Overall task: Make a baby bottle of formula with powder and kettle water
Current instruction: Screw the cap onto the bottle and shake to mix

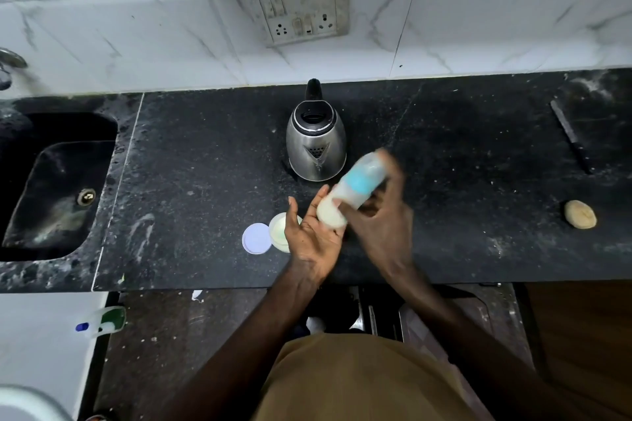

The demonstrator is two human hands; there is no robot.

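Right hand (379, 215) fingers clamped round tilted, blurred bottle (352, 191); left hand (313, 236) fingers straight, touching its base.

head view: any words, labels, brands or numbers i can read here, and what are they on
No text here can be read.
On the clear baby bottle with blue band: motion-blurred, any markings unreadable.
On the steel electric kettle: no lettering visible.
On the grimy white wall switch plate: no legible marks.
On the green-and-white plastic bottle: any label too small to read.

Sink (51, 181) left; knife (571, 137) far right; beige lump (580, 214) (unclear what) nearby; wall socket panel (301, 7).
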